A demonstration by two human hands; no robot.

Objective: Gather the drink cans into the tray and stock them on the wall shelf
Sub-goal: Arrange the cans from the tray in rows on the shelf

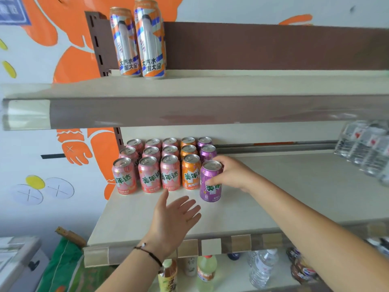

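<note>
On the middle wall shelf (273, 192) stand rows of short drink cans: pink cans (147, 174) on the left, orange cans (190, 171) beside them, purple cans (207, 151) on the right. My right hand (229, 172) grips the front purple can (210, 186), which stands upright on the shelf at the right end of the front row. My left hand (174, 220) hovers open above the shelf's front, fingers spread toward the cans, holding nothing. No tray is in view.
Two tall orange-and-silver cans (139, 39) stand on the upper shelf (231, 85). Packs of water bottles (366, 148) lie at the middle shelf's right end. Bottles (207, 270) fill the shelf below. A green bag (63, 268) sits at lower left.
</note>
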